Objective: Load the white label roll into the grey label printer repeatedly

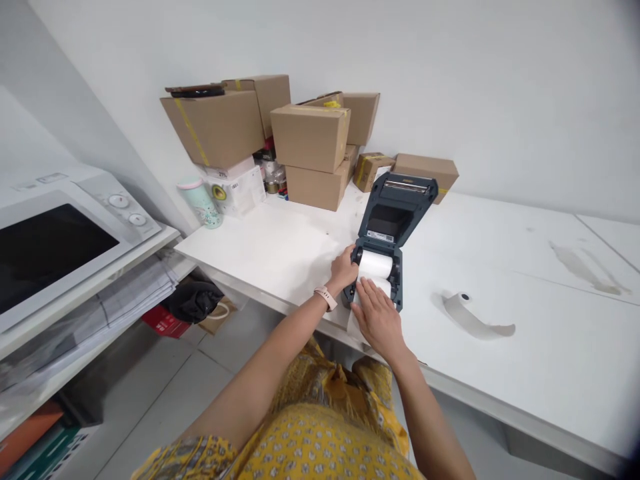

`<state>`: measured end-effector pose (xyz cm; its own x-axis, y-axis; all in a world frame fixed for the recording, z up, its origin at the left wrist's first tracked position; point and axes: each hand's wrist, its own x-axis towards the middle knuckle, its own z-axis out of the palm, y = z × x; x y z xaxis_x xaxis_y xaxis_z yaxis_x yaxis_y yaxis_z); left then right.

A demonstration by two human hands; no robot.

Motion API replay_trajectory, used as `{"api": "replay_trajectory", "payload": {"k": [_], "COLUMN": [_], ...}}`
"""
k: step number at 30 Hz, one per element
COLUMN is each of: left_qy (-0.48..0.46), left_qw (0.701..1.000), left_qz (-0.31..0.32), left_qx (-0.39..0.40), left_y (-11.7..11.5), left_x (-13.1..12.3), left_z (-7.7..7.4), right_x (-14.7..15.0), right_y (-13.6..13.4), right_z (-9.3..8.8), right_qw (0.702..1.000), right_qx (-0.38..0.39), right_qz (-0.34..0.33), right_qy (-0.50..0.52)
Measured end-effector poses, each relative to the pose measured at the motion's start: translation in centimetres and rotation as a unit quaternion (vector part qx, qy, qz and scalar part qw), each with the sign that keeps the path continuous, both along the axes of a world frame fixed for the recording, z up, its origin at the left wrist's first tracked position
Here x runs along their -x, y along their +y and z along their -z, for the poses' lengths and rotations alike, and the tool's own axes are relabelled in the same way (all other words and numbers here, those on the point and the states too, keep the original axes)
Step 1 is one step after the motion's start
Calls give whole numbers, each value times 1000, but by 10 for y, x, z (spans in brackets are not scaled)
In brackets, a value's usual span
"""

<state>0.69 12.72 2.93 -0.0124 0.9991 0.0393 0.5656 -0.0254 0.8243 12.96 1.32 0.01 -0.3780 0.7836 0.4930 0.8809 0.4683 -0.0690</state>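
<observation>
A dark label printer (400, 283) stands near the table's front edge with its lid (399, 207) raised. Inside it sits a white paper roll (377, 264), whose loose strip runs forward over the front edge. My left hand (344, 268) is curled against the printer's left side, next to the roll; its fingertips are partly hidden. Across the strip at the front of the printer lies my right hand (376, 315), palm down with fingers stretched out. To the right on the table rests a small, partly unrolled paper roll (464, 300).
Cardboard boxes (313, 140) are stacked at the back beside a white carton (240, 190) and a mint tumbler (201, 201). A microwave (75, 227) occupies the shelf at left. The white table (525, 267) extends right, and its front edge is close to my body.
</observation>
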Motion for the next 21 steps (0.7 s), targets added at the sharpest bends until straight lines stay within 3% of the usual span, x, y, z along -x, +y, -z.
{"api": "replay_trajectory", "payload": {"k": [21], "left_qy": [26], "left_qw": [1000], "left_qz": [-8], "left_qx": [9], "left_y": [-3], "left_x": [-1], "left_z": [-2], "right_x": [-1], "right_y": [-2], "right_z": [-3], "right_qw": [996], "right_qx": [43], "right_qz": [-1], "right_qy": [75]}}
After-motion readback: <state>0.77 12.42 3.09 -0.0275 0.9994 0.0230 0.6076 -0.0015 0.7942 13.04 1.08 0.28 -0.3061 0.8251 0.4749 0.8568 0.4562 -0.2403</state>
